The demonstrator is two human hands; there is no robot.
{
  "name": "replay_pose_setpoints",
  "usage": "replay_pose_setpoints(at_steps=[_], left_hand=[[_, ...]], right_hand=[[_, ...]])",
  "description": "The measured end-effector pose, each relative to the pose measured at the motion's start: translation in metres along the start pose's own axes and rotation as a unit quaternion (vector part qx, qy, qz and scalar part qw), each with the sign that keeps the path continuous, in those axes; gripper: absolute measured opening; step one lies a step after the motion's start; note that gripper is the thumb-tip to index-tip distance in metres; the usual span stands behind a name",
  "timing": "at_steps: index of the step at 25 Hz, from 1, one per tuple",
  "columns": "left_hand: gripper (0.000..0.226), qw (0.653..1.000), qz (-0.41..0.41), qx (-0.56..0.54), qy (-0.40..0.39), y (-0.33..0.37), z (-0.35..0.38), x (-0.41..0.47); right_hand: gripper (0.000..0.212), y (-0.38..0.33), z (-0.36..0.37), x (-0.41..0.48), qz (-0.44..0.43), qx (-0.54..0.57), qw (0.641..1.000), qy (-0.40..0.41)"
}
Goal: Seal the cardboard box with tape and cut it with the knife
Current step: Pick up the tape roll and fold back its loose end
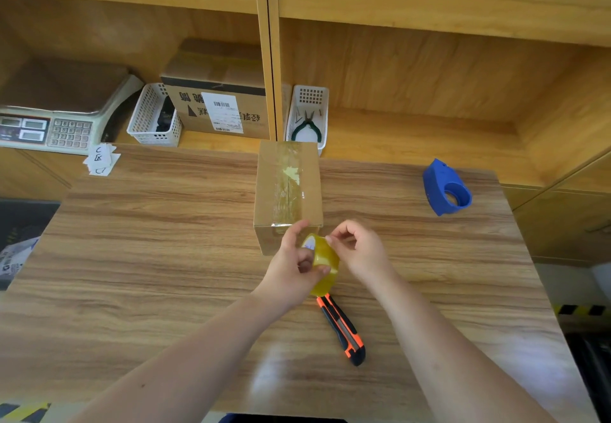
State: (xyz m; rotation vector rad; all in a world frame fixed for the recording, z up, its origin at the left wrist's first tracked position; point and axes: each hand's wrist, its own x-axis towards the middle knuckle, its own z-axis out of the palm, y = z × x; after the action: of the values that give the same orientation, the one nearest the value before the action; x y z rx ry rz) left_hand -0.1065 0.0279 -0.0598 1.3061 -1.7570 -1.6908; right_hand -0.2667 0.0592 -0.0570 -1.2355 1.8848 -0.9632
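At the far left, on the shelf behind the desk (165, 224), sits a weighing scale (62, 118) with a keypad, and a few white paper slips (101, 160) lie at the desk's back edge just in front of it. To the right of the scale stands a white mesh basket (152, 118), touching a printed carton (218, 105) with a white shipping label.

Near the middle of the desk stands the cardboard box (287, 191), its top flaps closed and a strip of clear tape running along the centre seam toward the person. Behind the box, a 2nd white basket (309, 115) holds green-handled pliers (308, 127).

Just in front of the box, the left hand (297, 264) has its grip closed around a yellowish tape roll (322, 262), raised off the desk, fingers curled through the core. The right hand (358, 250) meets the roll from the other side, its thumb and forefinger pinched narrowly at the roll's upper edge; whether a tape end is caught there cannot be told.

Below the roll, the knife (344, 330), orange and black, lies flat on the desk between the 2 forearms, untouched. Far right, a blue tape dispenser (444, 188) rests well apart from the box.
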Motion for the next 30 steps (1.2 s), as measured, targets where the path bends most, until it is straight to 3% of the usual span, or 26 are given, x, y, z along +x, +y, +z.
replay_pose_setpoints(at_steps=[3,4,6,8,12,16,19,25,30], left_hand=[[0.083,0.997,0.037,0.063,-0.034,0.006,-0.008,0.003],[0.082,0.994,0.052,0.088,-0.049,0.007,-0.01,0.004],[0.08,0.984,0.081,0.133,-0.083,0.01,-0.013,0.007],[0.078,0.974,0.1,0.167,-0.112,0.013,-0.014,0.01],[0.071,0.965,0.108,0.189,-0.145,0.023,-0.011,0.01],[0.072,0.967,0.132,0.198,-0.096,0.021,-0.002,0.01],[0.085,0.982,0.119,0.135,-0.063,0.022,0.0,0.013],[0.109,0.994,0.056,0.027,-0.093,0.026,-0.004,0.014],[0.108,0.988,0.093,0.05,-0.115,0.039,-0.015,0.026]], right_hand=[[0.013,0.003,-0.007,0.001,0.039,0.116,0.991,-0.057],[0.025,0.007,-0.012,0.003,0.053,0.151,0.982,-0.1],[0.048,0.012,-0.024,0.005,0.087,0.158,0.967,-0.179],[0.051,0.018,-0.034,0.005,0.111,0.13,0.961,-0.215],[0.054,0.029,-0.043,-0.002,0.127,0.165,0.965,-0.16],[0.071,0.042,-0.048,-0.015,0.115,0.23,0.961,-0.106],[0.088,0.04,-0.057,-0.025,0.103,0.271,0.955,-0.06],[0.077,0.022,-0.061,-0.038,0.066,0.289,0.955,-0.033],[0.077,0.014,-0.054,-0.048,0.055,0.28,0.958,0.005]])
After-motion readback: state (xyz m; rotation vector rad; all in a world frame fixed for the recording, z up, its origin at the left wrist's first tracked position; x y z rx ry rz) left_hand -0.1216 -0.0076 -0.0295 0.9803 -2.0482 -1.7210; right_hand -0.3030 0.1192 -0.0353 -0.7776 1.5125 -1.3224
